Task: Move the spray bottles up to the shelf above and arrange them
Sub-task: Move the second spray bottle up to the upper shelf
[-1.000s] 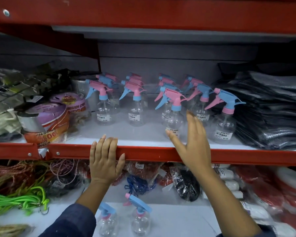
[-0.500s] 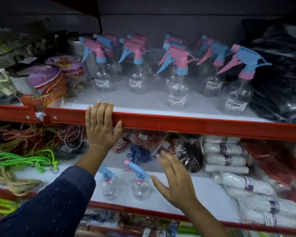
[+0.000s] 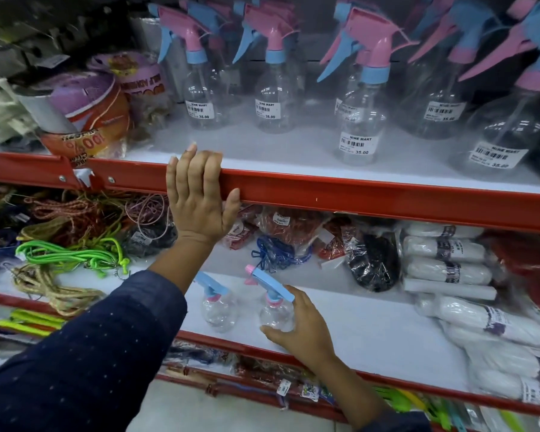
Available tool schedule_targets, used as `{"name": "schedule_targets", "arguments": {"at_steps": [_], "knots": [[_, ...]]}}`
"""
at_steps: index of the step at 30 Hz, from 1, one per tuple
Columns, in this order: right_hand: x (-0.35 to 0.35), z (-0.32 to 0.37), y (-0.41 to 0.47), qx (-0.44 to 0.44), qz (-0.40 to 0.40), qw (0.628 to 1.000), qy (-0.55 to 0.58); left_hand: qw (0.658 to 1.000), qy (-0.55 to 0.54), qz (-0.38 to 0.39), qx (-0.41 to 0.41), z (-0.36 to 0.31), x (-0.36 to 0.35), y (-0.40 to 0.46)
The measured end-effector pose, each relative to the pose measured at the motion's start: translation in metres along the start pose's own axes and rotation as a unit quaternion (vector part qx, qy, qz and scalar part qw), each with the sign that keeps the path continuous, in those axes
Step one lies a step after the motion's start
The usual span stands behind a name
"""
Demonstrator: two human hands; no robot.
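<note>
Two clear spray bottles with blue and pink tops stand on the lower white shelf (image 3: 371, 325). My right hand (image 3: 303, 328) wraps around the right one (image 3: 273, 310), thumb in front and fingers behind it. The left bottle (image 3: 217, 307) stands free beside it. My left hand (image 3: 200, 198) rests on the red front edge (image 3: 356, 198) of the upper shelf, fingers curled over it. Several more spray bottles (image 3: 360, 120) with pink and blue triggers stand in rows on the upper shelf.
Orange and purple tape rolls (image 3: 85, 110) sit at the left of the upper shelf. On the lower shelf lie coiled green cords (image 3: 72, 251), bagged ropes (image 3: 371, 260) and white wrapped rolls (image 3: 449, 269). More goods hang below.
My right hand has dropped from the upper shelf to the lower one and closed around the right spray bottle. My view has tilted down. The left hand has stayed on the red edge.
</note>
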State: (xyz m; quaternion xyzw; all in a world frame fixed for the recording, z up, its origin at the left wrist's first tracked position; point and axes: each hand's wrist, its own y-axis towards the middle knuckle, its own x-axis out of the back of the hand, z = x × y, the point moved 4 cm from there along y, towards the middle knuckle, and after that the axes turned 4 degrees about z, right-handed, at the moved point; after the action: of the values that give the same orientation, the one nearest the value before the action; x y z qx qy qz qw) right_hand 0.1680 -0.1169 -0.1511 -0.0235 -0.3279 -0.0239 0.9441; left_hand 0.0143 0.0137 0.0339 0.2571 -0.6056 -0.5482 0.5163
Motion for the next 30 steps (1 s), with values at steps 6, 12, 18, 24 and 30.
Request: {"name": "schedule_targets", "arguments": {"at_steps": [6,12,18,24,30], "knots": [[0.001,0.005,-0.002,-0.03,-0.033,0.999,0.024,1.0,-0.009,0.005,0.002,0.0,-0.001,0.0],[0.025,0.036,-0.02,-0.007,-0.088,0.996,0.013,0.999,-0.036,0.022,0.009,-0.001,0.004,0.002],[0.054,0.08,-0.047,0.036,-0.164,0.986,0.002,0.99,-0.124,0.061,0.024,0.0,0.018,0.005],[0.084,0.145,-0.061,0.12,-0.227,0.966,-0.026,0.986,-0.137,0.086,0.042,0.033,0.022,0.001],[0.109,0.212,-0.049,0.189,-0.293,0.937,-0.028,0.991,-0.1,0.086,0.018,0.064,0.017,-0.005]]}}
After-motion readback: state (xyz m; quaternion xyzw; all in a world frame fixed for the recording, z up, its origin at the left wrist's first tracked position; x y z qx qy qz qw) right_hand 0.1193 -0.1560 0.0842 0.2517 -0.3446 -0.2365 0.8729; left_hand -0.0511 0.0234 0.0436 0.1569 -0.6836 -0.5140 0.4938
